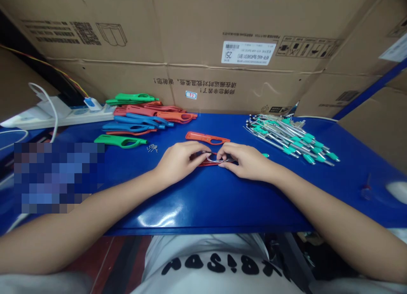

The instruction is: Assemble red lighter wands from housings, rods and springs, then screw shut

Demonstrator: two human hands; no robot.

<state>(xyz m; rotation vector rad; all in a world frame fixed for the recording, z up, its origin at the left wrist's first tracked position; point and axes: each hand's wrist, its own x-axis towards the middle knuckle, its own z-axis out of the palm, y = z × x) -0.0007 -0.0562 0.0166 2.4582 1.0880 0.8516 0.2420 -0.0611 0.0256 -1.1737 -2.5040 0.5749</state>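
Note:
Both my hands meet over a red lighter shell half on the blue table, with thin white wires looping between them. My left hand pinches at the wires' left end, beside a small dark part I cannot make out. The fingers of my right hand are closed on the wires at the right. A green-tipped piece shows just past my right hand, mostly hidden. Behind my hands lies another orange-red lighter shell half, apart from them.
Green, red and blue lighter shells are piled back left, with several small screws nearby. Metal lighter rods with green parts lie at right. A power strip and cardboard stand behind. A screwdriver-like tool lies far right.

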